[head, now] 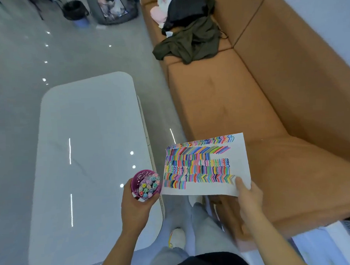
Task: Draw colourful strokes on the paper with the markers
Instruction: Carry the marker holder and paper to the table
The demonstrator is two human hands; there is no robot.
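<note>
head camera, looking steeply down, wide

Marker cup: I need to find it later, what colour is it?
Purple, with white squiggles inside the cup, held in the left hand; head view.

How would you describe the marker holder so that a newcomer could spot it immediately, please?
Find the glossy white table, then its near right edge, where the left hand grips a purple cup. It is packed with capped pastel markers, unlike the flat paper beside it.

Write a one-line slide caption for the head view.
Left hand holds a purple cup of markers; right hand holds the stroke-covered paper between table and sofa.
</note>
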